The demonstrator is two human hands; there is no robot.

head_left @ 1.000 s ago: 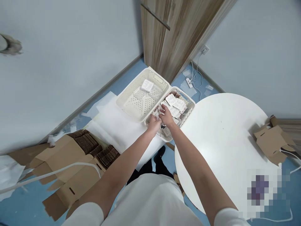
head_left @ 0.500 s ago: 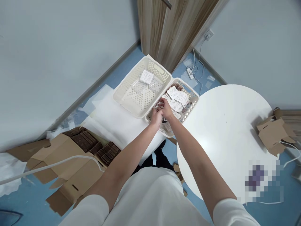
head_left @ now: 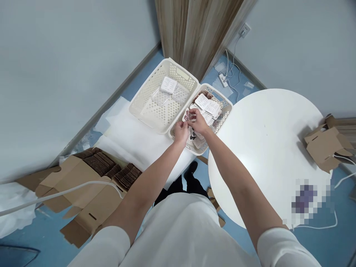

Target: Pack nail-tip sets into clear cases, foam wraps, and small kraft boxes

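Over the smaller white basket [head_left: 228,107], my two hands meet at a small white card with a reddish pattern [head_left: 186,115]. My right hand [head_left: 198,121] has its fingers bent round the card's right side. My left hand [head_left: 181,132] is closed, its fingertips pinched at the card's lower edge; exactly what they grip is partly hidden. Beneath and beyond the hands, several white printed cards [head_left: 213,107] lie loosely piled in this basket. The larger white basket [head_left: 139,97] adjoins it on the left and holds a white printed packet [head_left: 168,85] and clear plastic packs [head_left: 161,97].
A round white table [head_left: 267,148] stands at right, bearing an open cardboard box [head_left: 328,148] and a blurred-out purple item [head_left: 304,198]. At lower left, a carton [head_left: 66,178] holds rows of dark brown pieces [head_left: 100,163]. A power strip [head_left: 223,80] with cables lies on the floor.
My hands have drawn slightly apart, and the reddish-patterned card now shows between them. The view has shifted a little, moving the baskets up and left in the picture.
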